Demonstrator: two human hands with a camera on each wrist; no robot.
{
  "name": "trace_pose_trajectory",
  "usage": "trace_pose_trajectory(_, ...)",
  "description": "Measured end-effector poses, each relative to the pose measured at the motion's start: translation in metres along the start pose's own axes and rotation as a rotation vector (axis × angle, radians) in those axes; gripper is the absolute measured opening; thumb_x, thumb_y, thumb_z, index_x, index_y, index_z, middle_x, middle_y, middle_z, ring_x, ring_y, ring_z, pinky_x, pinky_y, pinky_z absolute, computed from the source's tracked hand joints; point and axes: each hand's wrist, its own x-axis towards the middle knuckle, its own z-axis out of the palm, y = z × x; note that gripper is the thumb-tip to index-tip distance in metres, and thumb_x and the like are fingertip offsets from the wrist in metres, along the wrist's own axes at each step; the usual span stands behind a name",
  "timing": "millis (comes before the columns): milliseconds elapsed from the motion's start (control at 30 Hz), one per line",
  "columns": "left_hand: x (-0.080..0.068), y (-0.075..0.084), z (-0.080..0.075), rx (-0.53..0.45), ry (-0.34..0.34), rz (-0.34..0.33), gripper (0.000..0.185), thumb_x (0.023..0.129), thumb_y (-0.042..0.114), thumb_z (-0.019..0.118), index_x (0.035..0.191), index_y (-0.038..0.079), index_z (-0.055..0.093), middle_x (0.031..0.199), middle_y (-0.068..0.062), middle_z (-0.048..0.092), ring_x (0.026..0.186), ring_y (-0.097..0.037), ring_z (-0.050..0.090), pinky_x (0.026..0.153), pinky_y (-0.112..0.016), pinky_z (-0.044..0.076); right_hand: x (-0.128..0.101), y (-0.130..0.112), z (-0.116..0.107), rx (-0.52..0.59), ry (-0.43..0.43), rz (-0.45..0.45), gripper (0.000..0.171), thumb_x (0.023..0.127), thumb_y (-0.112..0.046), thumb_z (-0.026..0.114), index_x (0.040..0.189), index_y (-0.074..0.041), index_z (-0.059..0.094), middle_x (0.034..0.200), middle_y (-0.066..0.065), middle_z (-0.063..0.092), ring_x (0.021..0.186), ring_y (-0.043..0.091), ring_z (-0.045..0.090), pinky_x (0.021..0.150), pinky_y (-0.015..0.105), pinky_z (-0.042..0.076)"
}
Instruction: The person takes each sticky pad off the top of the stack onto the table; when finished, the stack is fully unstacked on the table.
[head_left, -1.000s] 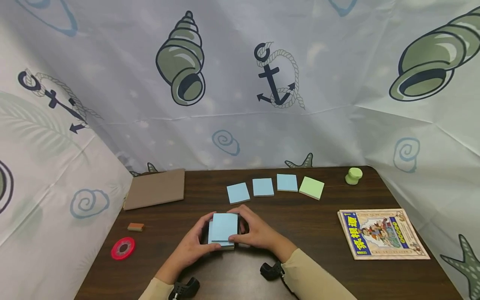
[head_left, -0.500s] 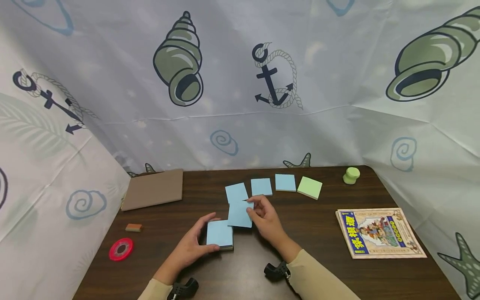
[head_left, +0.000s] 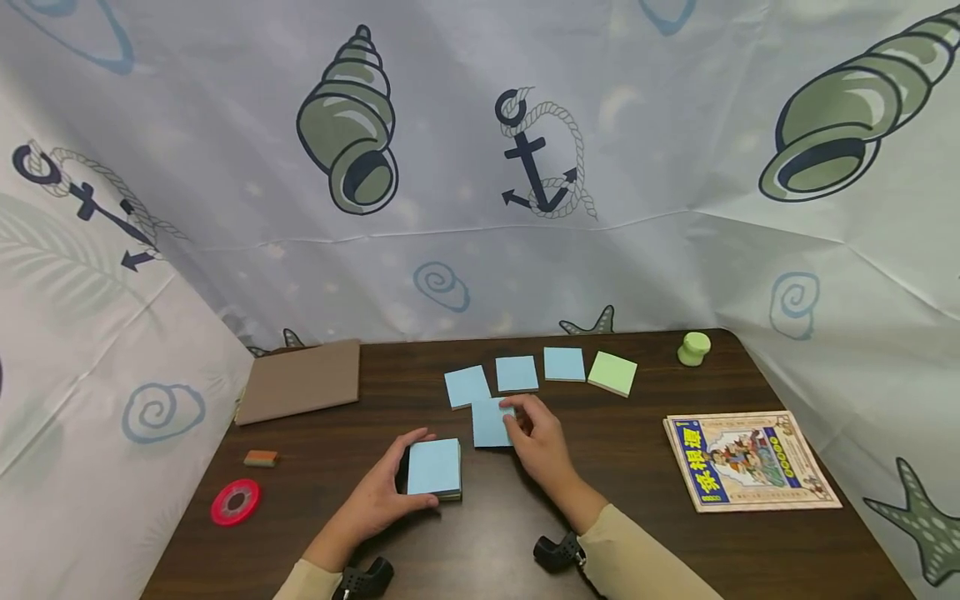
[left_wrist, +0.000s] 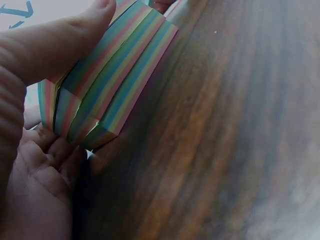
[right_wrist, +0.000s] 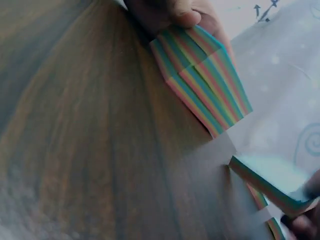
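Observation:
In the head view my left hand [head_left: 378,496] holds a stack of sticky note pads [head_left: 434,467] with a light blue top. Its thumb lies along the near side and its fingers along the far left. Striped, many-coloured edges of the stack [left_wrist: 107,75] fill the left wrist view. To the right, my right hand [head_left: 546,446] pinches one blue sticky note pad [head_left: 489,423] by its right edge. The right wrist view shows that pad [right_wrist: 272,182] apart from the stack; the fingers there are mostly cut off by the frame.
Behind the hands, three blue pads [head_left: 517,374] and a green pad [head_left: 612,372] form a row. A brown board [head_left: 300,383], a small eraser-like block [head_left: 261,458] and a red ring [head_left: 236,502] lie left. Right are comic books [head_left: 750,461] and a green knob-shaped object [head_left: 693,348].
My right hand has lifted the top blue pad off the stack and carried it right, towards the row. The left hand still holds the stack.

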Motion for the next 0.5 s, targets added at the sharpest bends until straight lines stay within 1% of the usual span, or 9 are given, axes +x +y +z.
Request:
trace_pose_trajectory(100, -0.0003, 0.0025, -0.0009, -0.007, -0.002, -0.016, 0.106, 0.082, 0.026, 0.098, 0.166, 0.009, 0.036, 0.165, -0.01, 0.053, 0.129, -0.013, 0.057, 0.105, -0.02, 0.041, 0.0022, 0.0013, 0.0001, -0.118, 0.01, 0.034, 0.022, 0.099, -0.005, 0.077, 0.12, -0.012, 0.077, 0.094, -0.002, 0.063, 0.085, 0.011, 0.055, 0.077, 0.028, 0.047)
trace_pose_trajectory(167, -0.0005, 0.0034, -0.0013, -0.016, -0.011, -0.035, 0.107, 0.082, 0.026, 0.098, 0.167, 0.011, 0.036, 0.166, -0.008, 0.052, 0.131, -0.012, 0.056, 0.106, -0.02, 0.04, 0.0025, 0.0019, -0.0003, -0.179, 0.003, 0.032, 0.023, 0.099, -0.006, 0.077, 0.121, -0.013, 0.077, 0.091, -0.002, 0.061, 0.087, 0.014, 0.052, 0.079, 0.031, 0.044)
trace_pose_trajectory(200, -0.0004, 0.0035, -0.0014, -0.02, -0.014, -0.045, 0.107, 0.082, 0.027, 0.098, 0.167, 0.012, 0.036, 0.166, -0.007, 0.052, 0.131, -0.011, 0.056, 0.106, -0.02, 0.04, 0.0024, 0.0023, -0.0006, -0.209, -0.005, 0.019, 0.023, 0.099, -0.007, 0.077, 0.121, -0.014, 0.077, 0.092, 0.0, 0.063, 0.088, 0.015, 0.051, 0.08, 0.033, 0.044)
trace_pose_trajectory(267, -0.0002, 0.0043, -0.0016, -0.029, -0.02, -0.059, 0.107, 0.082, 0.027, 0.098, 0.168, 0.013, 0.035, 0.167, -0.006, 0.052, 0.132, -0.013, 0.056, 0.107, -0.02, 0.04, 0.0019, 0.0033, -0.0007, -0.261, -0.025, -0.014, 0.023, 0.099, -0.01, 0.077, 0.122, -0.015, 0.077, 0.096, 0.004, 0.068, 0.09, 0.019, 0.052, 0.084, 0.038, 0.044)
trace_pose_trajectory(367, -0.0004, 0.0046, -0.0019, -0.032, -0.025, -0.071, 0.107, 0.083, 0.028, 0.098, 0.168, 0.014, 0.035, 0.167, -0.006, 0.052, 0.132, -0.015, 0.056, 0.107, -0.021, 0.04, 0.0009, 0.0044, -0.0003, -0.317, -0.051, -0.056, 0.025, 0.099, -0.014, 0.078, 0.124, -0.015, 0.077, 0.107, 0.009, 0.073, 0.096, 0.023, 0.053, 0.088, 0.043, 0.041)
trace_pose_trajectory(433, -0.0008, 0.0046, -0.0018, -0.025, -0.023, -0.068, 0.106, 0.083, 0.028, 0.098, 0.168, 0.013, 0.036, 0.167, -0.007, 0.052, 0.132, -0.016, 0.056, 0.107, -0.021, 0.041, 0.0006, 0.0041, 0.0003, -0.352, -0.06, -0.074, 0.026, 0.099, -0.017, 0.079, 0.125, -0.016, 0.078, 0.113, 0.009, 0.073, 0.1, 0.026, 0.055, 0.089, 0.045, 0.039)
trace_pose_trajectory(467, -0.0009, 0.0046, -0.0016, -0.024, -0.022, -0.075, 0.106, 0.083, 0.027, 0.098, 0.168, 0.013, 0.036, 0.167, -0.007, 0.052, 0.131, -0.015, 0.056, 0.106, -0.021, 0.041, 0.0003, 0.0032, 0.0004, -0.368, -0.068, -0.073, 0.027, 0.099, -0.018, 0.079, 0.126, -0.017, 0.078, 0.115, 0.008, 0.072, 0.102, 0.026, 0.055, 0.089, 0.045, 0.038)
trace_pose_trajectory(500, -0.0012, 0.0038, -0.0014, -0.018, -0.021, -0.07, 0.105, 0.084, 0.027, 0.097, 0.168, 0.013, 0.036, 0.166, -0.008, 0.052, 0.131, -0.015, 0.056, 0.106, -0.021, 0.041, 0.0001, 0.0022, 0.0006, -0.391, -0.076, -0.071, 0.028, 0.099, -0.019, 0.08, 0.127, -0.018, 0.078, 0.117, 0.007, 0.072, 0.103, 0.027, 0.055, 0.088, 0.045, 0.036)
